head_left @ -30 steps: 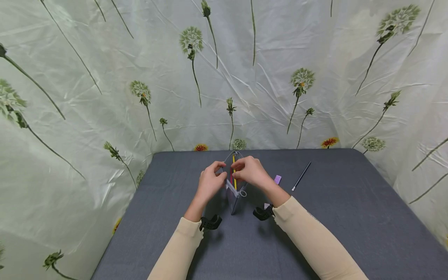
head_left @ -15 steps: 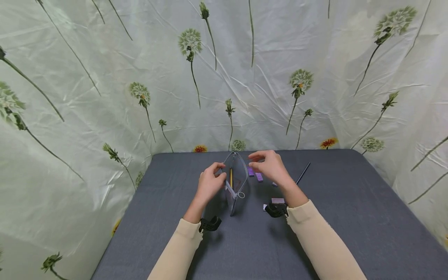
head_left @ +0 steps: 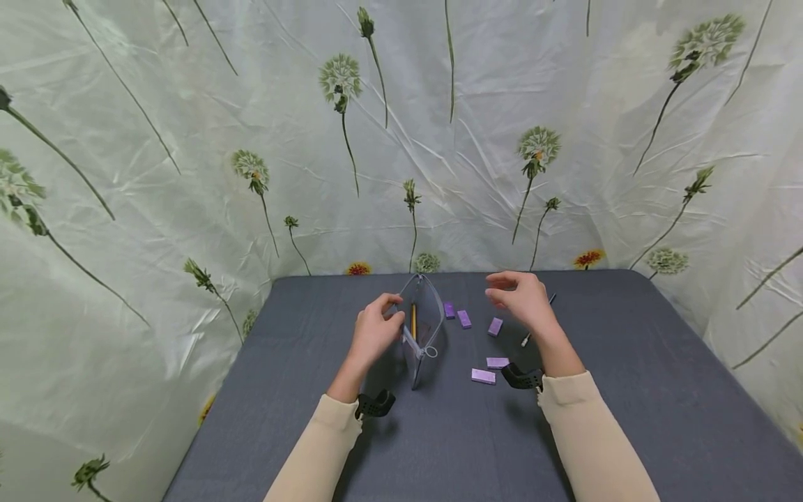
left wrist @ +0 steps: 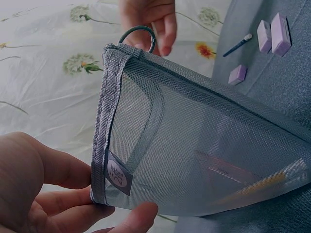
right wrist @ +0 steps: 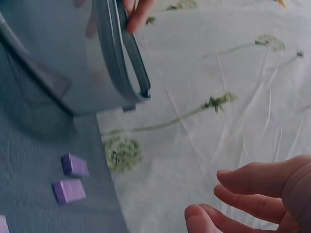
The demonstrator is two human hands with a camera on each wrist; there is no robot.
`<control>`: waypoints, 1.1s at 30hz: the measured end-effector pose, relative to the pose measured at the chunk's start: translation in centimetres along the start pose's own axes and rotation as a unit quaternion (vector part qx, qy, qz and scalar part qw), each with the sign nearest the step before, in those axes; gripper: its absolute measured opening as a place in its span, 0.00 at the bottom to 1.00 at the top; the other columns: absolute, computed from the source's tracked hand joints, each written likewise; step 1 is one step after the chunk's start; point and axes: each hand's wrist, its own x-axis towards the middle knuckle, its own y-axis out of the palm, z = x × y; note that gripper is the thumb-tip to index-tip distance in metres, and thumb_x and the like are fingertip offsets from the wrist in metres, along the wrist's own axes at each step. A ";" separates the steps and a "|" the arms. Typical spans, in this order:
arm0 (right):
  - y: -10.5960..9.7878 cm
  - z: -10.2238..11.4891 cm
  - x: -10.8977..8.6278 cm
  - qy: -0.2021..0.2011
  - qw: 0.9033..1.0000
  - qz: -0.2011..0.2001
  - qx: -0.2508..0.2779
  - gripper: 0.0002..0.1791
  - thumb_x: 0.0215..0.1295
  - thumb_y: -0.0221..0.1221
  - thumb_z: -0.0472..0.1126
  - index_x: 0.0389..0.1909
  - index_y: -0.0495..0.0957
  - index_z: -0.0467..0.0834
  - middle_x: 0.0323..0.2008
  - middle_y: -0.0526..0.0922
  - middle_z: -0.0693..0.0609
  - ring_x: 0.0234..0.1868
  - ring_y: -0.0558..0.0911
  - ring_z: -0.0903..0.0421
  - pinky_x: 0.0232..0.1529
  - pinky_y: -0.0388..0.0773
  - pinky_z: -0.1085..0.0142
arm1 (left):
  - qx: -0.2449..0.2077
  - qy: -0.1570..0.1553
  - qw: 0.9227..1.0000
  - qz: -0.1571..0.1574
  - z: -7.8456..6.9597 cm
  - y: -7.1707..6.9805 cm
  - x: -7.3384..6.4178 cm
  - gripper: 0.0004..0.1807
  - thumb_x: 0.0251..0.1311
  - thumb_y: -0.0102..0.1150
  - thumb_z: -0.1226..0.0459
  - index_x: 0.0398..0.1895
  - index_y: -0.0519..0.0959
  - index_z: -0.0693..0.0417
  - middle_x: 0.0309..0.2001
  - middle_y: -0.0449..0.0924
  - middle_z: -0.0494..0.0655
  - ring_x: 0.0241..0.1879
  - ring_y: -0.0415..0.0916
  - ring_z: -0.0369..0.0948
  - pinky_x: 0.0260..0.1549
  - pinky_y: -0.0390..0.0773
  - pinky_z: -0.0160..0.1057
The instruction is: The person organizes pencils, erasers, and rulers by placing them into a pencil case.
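Note:
A grey mesh zip pouch (head_left: 431, 307) stands with its mouth spread wide on the dark table. My left hand (head_left: 376, 326) pinches its left rim between thumb and fingers. Through the mesh, the left wrist view shows a yellow pencil (left wrist: 269, 183) and a clear, reddish-edged flat piece (left wrist: 226, 167) at the bottom. To the right of the pouch, my right hand (head_left: 525, 301) is in the air, fingers loosely bent and holding nothing. Partly behind that hand and wrist lies a dark pencil (head_left: 525, 340) with a white end.
Several small purple blocks lie right of the pouch, among them a darker block (head_left: 449, 310), a middle block (head_left: 495, 326) and a pale block (head_left: 483, 376). A flower-printed white cloth (head_left: 301, 139) hangs behind the table (head_left: 301, 418).
My right hand has let go of a pencil inside the pouch and moved out to the right, uncovering the purple blocks. The left hand keeps its grip on the rim.

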 end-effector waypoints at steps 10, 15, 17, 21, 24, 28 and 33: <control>-1.5 -4.1 0.1 0.026 0.994 -0.070 -0.074 0.19 0.66 0.65 0.42 0.57 0.82 0.40 0.48 0.86 0.40 0.38 0.88 0.48 0.36 0.82 0.61 | 0.004 -0.002 1.000 -0.002 0.2 0.0 -0.1 0.14 0.68 0.60 0.64 0.55 0.81 0.46 0.65 0.76 0.47 0.49 0.84 0.45 0.28 0.82 0.40; -2.2 -6.0 0.5 0.035 0.988 -0.095 -0.113 0.21 0.65 0.64 0.41 0.57 0.82 0.39 0.48 0.85 0.38 0.46 0.85 0.43 0.46 0.78 0.51 | 0.007 -0.001 1.000 -0.004 0.1 0.0 0.0 0.13 0.68 0.60 0.63 0.54 0.81 0.46 0.65 0.76 0.46 0.49 0.84 0.45 0.28 0.82 0.40; -2.4 -6.6 0.6 0.041 0.985 -0.104 -0.132 0.21 0.65 0.64 0.41 0.58 0.82 0.38 0.49 0.85 0.36 0.51 0.81 0.37 0.51 0.73 0.45 | 0.008 -0.001 1.000 -0.004 0.1 0.0 0.0 0.13 0.68 0.60 0.63 0.54 0.81 0.46 0.65 0.76 0.45 0.50 0.84 0.46 0.28 0.82 0.40; -2.6 -7.5 0.7 0.054 0.980 -0.109 -0.157 0.23 0.65 0.64 0.40 0.60 0.80 0.36 0.52 0.82 0.32 0.57 0.74 0.31 0.57 0.64 0.39 | 0.006 0.001 1.000 -0.003 0.0 -0.1 0.0 0.14 0.68 0.59 0.63 0.55 0.81 0.46 0.65 0.76 0.46 0.50 0.84 0.46 0.28 0.83 0.40; -2.6 -8.2 0.7 0.067 0.977 -0.104 -0.171 0.25 0.65 0.64 0.40 0.62 0.78 0.36 0.55 0.80 0.30 0.58 0.73 0.30 0.58 0.65 0.39 | 0.002 0.005 1.000 -0.004 0.1 -0.2 0.0 0.14 0.68 0.59 0.64 0.55 0.81 0.47 0.65 0.76 0.48 0.47 0.85 0.45 0.28 0.83 0.40; -2.3 -9.1 0.7 0.088 0.972 -0.097 -0.195 0.29 0.64 0.64 0.41 0.66 0.75 0.38 0.60 0.76 0.30 0.57 0.73 0.28 0.52 0.69 0.38 | 0.002 0.006 1.000 -0.003 0.2 -0.3 0.0 0.14 0.68 0.59 0.64 0.56 0.81 0.47 0.65 0.76 0.50 0.38 0.86 0.41 0.28 0.82 0.41; -1.8 -10.1 0.5 0.110 0.967 -0.092 -0.213 0.32 0.61 0.66 0.41 0.68 0.74 0.40 0.64 0.71 0.28 0.58 0.72 0.26 0.48 0.71 0.37 | 0.006 0.004 1.000 0.001 0.3 -0.4 -0.1 0.14 0.69 0.59 0.63 0.56 0.81 0.46 0.65 0.76 0.50 0.31 0.85 0.39 0.28 0.81 0.41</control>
